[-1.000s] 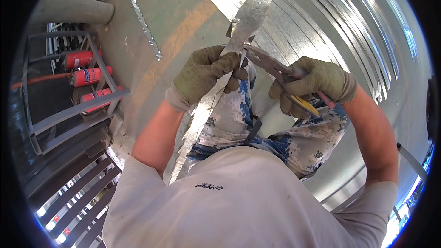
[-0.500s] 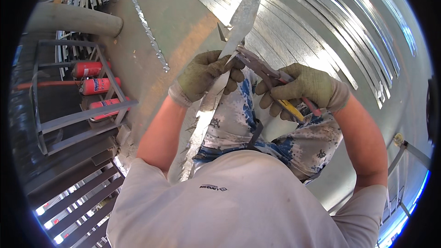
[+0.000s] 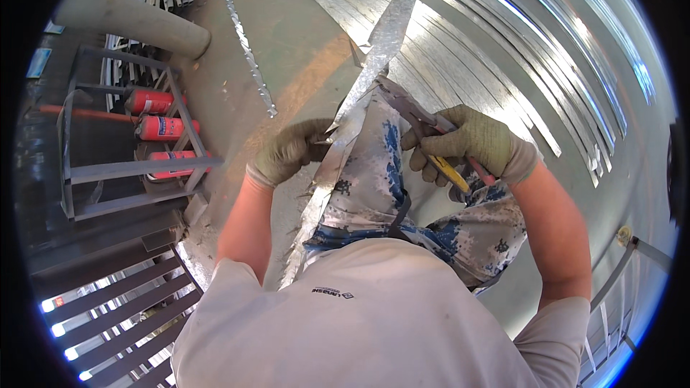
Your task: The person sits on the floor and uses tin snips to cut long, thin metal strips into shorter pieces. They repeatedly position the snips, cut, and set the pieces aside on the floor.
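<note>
My left hand, in a green work glove, is at the left edge of a long metal strip. Its fingers are bent around that edge, and their tips are hidden by the strip. Small pointed tabs stick out along the strip's left side. The strip slants from the far middle down past my left thigh. My right hand, gloved alike, grips tin snips with red and yellow handles. Their jaws reach the strip's right edge, above my camouflage trousers. I cannot tell whether the jaws touch the metal.
Many long metal strips lie on the floor ahead and to the right. A narrow notched strip lies at far left. Red fire extinguishers stand in a metal frame at left, near a thick pipe. A railing is at right.
My left hand has shifted left and down, from across the strip to its left edge. The strip's face now shows more fully. The snips stay in my right hand near the strip.
</note>
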